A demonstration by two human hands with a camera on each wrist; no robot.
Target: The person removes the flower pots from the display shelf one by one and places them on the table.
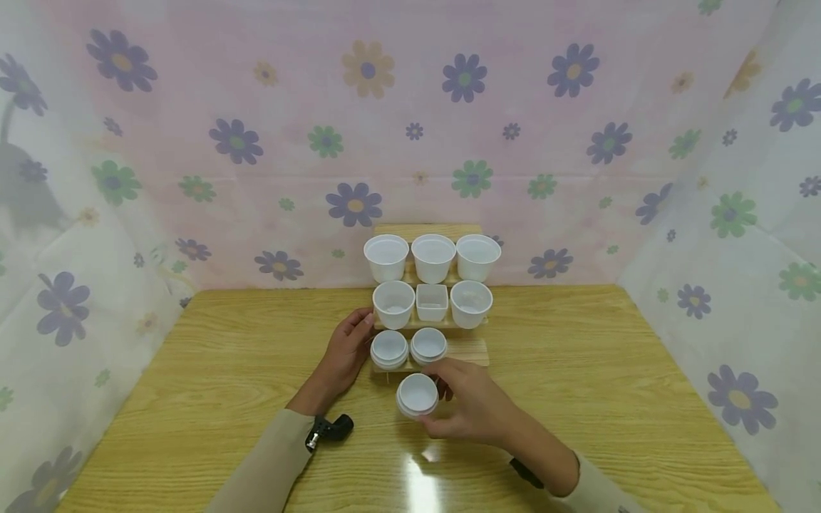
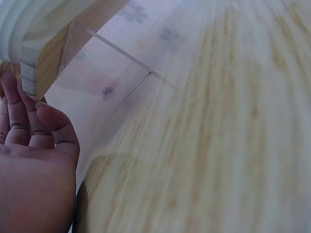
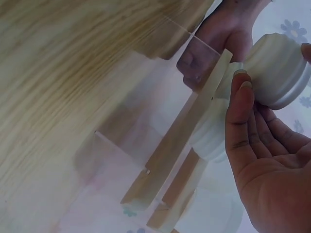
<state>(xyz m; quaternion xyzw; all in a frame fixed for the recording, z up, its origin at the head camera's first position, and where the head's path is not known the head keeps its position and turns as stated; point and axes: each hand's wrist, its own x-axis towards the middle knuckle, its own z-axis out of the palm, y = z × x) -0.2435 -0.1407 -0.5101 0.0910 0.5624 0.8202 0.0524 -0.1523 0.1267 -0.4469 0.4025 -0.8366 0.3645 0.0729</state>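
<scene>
My right hand (image 1: 471,402) pinches a small white ribbed jar (image 1: 417,395) by its sides, just in front of the lowest step of a wooden tiered stand (image 1: 468,350). In the right wrist view, this jar (image 3: 277,73) sits between the thumb at the frame's edge and the fingers. Two similar small jars (image 1: 389,348) stand on the lowest step, left and middle. At the stand's left side, my left hand (image 1: 343,349) grips a shelf end. Its thumb and fingertips lie right at the wooden shelf end (image 2: 48,73) in the left wrist view.
Three round white cups (image 1: 432,258) line the top step. The middle step carries two round cups (image 1: 471,305) with a square cup (image 1: 432,303) between them. Clear panels (image 2: 112,46) support the shelves. A flowered cloth (image 1: 410,157) hangs behind the wood-grain table (image 1: 577,370).
</scene>
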